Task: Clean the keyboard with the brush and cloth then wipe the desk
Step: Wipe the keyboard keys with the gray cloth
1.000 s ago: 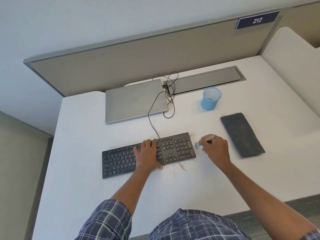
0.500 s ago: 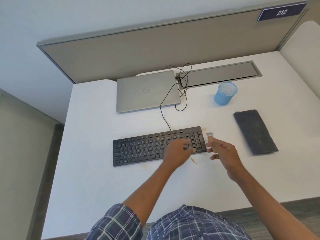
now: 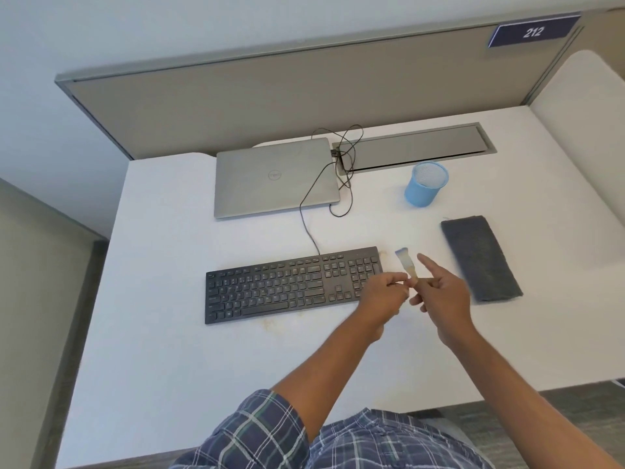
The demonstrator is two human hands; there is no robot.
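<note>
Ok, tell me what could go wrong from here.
1. The brush is held only by its handle end, where the left hand and right hand meet; it might slip onto the keyboard.
2. The cable loops loosely up to the laptop; shifting the keyboard could snag it.

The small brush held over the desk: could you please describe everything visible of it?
The small tan-handled brush is flat, wood-like, with bluish-white bristles. Its bristles point away and slightly left, over the white desk just right of the black keyboard. Fingers of the left hand and right hand meet at its lower end.
</note>
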